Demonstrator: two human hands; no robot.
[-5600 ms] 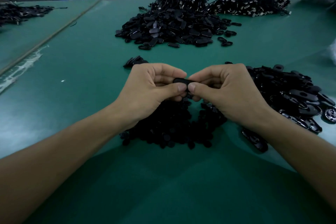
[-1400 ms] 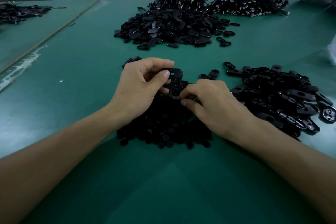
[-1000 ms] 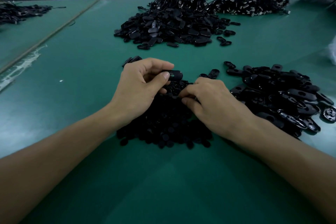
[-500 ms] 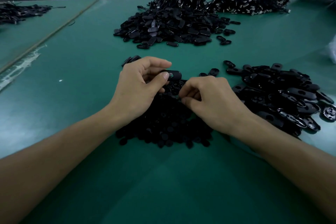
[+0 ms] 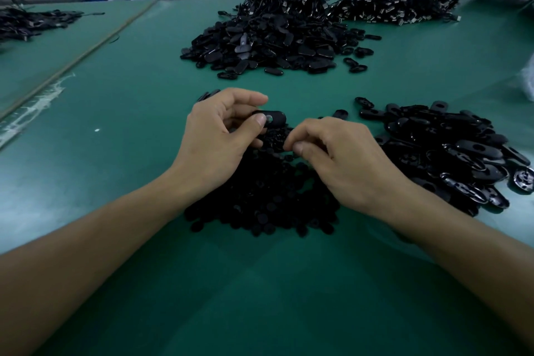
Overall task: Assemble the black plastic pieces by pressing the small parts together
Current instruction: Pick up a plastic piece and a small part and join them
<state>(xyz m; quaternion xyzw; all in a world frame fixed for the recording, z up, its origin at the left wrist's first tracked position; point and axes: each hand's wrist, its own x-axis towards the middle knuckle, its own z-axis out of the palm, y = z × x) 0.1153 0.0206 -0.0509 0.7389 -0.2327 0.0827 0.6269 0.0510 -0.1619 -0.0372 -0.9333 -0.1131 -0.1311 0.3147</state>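
Now pinches black oval piece [image 5: 274, 119] in left hand [image 5: 219, 139], just above heap of small parts [image 5: 260, 196]. Curls right hand [image 5: 344, 162] fingertips together on that heap; cannot tell whether round a part. Flanked right by pile of oval shells [image 5: 450, 153] on green table [image 5: 115, 153].

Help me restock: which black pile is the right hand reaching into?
The pile of small round parts nearest the person, under the right hand; the glossy oval pieces lie farther right.

Right hand [image 5: 344, 159] left piece [image 5: 275, 118] for small-parts pile [image 5: 260, 199].
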